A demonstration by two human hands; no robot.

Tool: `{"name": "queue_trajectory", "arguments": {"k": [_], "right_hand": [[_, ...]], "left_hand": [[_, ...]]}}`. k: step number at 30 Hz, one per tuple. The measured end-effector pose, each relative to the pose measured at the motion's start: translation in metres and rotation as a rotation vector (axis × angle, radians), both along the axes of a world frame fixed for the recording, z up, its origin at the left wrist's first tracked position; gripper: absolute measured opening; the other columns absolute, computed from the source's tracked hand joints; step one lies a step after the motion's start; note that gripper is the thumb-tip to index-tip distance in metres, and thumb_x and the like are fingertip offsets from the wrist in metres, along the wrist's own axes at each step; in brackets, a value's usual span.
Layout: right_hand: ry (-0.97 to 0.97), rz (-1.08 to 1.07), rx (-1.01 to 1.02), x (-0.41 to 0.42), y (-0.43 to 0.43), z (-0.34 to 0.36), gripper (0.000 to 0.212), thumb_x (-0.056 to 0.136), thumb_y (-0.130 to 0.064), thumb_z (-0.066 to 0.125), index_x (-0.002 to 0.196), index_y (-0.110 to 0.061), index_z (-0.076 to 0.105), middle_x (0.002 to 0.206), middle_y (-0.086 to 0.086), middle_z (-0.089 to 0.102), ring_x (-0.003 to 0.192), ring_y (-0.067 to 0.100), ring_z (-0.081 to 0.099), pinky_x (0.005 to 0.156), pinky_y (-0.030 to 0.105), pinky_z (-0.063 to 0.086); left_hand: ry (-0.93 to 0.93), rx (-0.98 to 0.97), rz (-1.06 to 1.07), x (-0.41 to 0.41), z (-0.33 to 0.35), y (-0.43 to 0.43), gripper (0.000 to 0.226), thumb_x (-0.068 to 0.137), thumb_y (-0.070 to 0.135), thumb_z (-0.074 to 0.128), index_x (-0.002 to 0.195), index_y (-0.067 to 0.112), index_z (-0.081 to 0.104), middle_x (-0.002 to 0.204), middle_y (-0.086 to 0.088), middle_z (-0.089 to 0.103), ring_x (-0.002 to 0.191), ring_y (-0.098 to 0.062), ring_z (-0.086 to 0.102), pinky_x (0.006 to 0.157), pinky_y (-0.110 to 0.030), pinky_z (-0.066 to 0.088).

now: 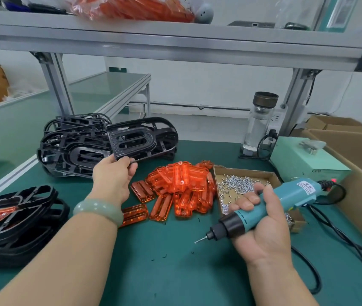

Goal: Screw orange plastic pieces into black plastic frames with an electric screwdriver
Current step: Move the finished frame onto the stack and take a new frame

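Black frame (pixel 115 142), L hand (pixel 114 176); screwdriver (pixel 290 194), R hand (pixel 264 230); tray (pixel 242 170) holds screws (pixel 239 184)

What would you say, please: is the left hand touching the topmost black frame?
Touching. In the head view the left hand curls its fingers over the near edge of the black frame, gripping it.

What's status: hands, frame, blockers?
Left hand grips frame by its edge. Right hand grips screwdriver, apart from frame. Orange pieces loose on mat; nothing blocking.
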State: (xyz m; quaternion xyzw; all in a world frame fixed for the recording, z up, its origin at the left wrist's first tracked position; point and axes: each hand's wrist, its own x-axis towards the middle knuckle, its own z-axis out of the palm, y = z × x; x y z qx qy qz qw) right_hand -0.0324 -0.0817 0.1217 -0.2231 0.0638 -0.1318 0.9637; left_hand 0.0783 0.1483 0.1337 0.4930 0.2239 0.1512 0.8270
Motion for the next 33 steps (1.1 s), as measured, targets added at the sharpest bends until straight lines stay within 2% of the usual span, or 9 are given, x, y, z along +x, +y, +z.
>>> {"name": "queue_trajectory", "arguments": {"k": [3,11,15,18,20,24,26,30,33], "right_hand": [[-0.016,-0.005,0.017,-0.001,-0.005,0.001,0.012,0.081,-0.033,0.06,0.083,-0.023,0.053,0.06,-0.012,0.043,0.047,0.003,0.043,0.052,0.019,0.044],[-0.063,-0.055,0.132,-0.001,-0.024,0.005,0.015,0.079,-0.034,0.06,0.08,-0.023,0.05,0.06,-0.012,0.043,0.047,0.0,0.043,0.052,0.016,0.042],[-0.09,-0.064,0.176,-0.002,-0.03,0.006,0.015,0.077,-0.034,0.06,0.08,-0.022,0.051,0.06,-0.013,0.043,0.047,0.0,0.044,0.053,0.015,0.041],[-0.113,-0.06,0.181,-0.001,-0.034,0.005,0.014,0.079,-0.034,0.06,0.08,-0.022,0.053,0.059,-0.013,0.043,0.047,0.0,0.044,0.053,0.015,0.041],[-0.118,-0.054,0.18,0.0,-0.034,0.005,0.015,0.079,-0.035,0.06,0.081,-0.021,0.053,0.059,-0.013,0.044,0.047,0.0,0.044,0.052,0.015,0.041],[-0.098,-0.05,0.167,0.001,-0.032,0.004,0.016,0.078,-0.034,0.061,0.082,-0.021,0.053,0.058,-0.013,0.044,0.046,0.0,0.045,0.052,0.015,0.041],[-0.092,-0.051,0.166,0.002,-0.031,0.004,0.016,0.078,-0.034,0.06,0.082,-0.021,0.052,0.058,-0.012,0.044,0.045,0.0,0.045,0.052,0.015,0.042],[-0.084,-0.053,0.157,0.002,-0.031,0.003,0.016,0.078,-0.034,0.06,0.082,-0.021,0.052,0.059,-0.012,0.044,0.046,0.0,0.045,0.051,0.017,0.043],[-0.08,-0.054,0.15,0.002,-0.03,0.002,0.016,0.079,-0.034,0.06,0.083,-0.021,0.053,0.059,-0.012,0.045,0.046,0.001,0.045,0.052,0.017,0.042]], "left_hand": [[-0.058,0.021,-0.097,-0.042,0.002,0.002,0.021,0.095,0.001,0.046,0.087,0.014,0.06,0.079,-0.002,0.063,0.053,-0.003,0.059,0.042,-0.01,0.042],[-0.116,0.073,-0.482,-0.113,-0.013,0.008,0.03,0.089,-0.016,0.041,0.086,0.007,0.06,0.071,-0.006,0.069,0.056,-0.012,0.066,0.049,-0.013,0.051],[-0.101,0.192,-0.703,-0.121,-0.022,0.008,0.042,0.084,-0.025,0.039,0.077,0.008,0.062,0.087,-0.012,0.071,0.064,-0.017,0.067,0.054,-0.019,0.054],[-0.095,0.253,-0.796,-0.121,-0.023,0.011,0.05,0.08,-0.026,0.045,0.096,0.013,0.071,0.104,-0.012,0.071,0.081,-0.021,0.07,0.063,-0.028,0.058],[-0.083,0.288,-0.785,-0.12,-0.026,0.015,0.06,0.08,-0.028,0.039,0.116,0.014,0.063,0.107,-0.011,0.07,0.085,-0.019,0.069,0.063,-0.027,0.057],[0.046,0.299,-0.629,-0.116,-0.03,0.014,0.033,0.091,-0.011,0.043,0.11,0.01,0.061,0.084,-0.01,0.073,0.06,-0.01,0.064,0.053,-0.018,0.052],[0.051,0.305,-0.625,-0.115,-0.033,0.015,0.019,0.094,0.004,0.05,0.107,0.01,0.062,0.081,-0.008,0.072,0.061,-0.012,0.064,0.056,-0.02,0.053],[0.009,0.84,-0.615,-0.115,-0.038,0.012,0.022,0.081,0.011,0.072,0.095,0.028,0.071,0.086,0.007,0.074,0.074,-0.002,0.065,0.067,-0.008,0.047],[0.031,1.002,-0.49,-0.115,-0.038,0.001,0.013,0.078,0.022,0.076,0.081,0.034,0.072,0.079,0.015,0.072,0.071,0.004,0.064,0.063,-0.006,0.042]]}}
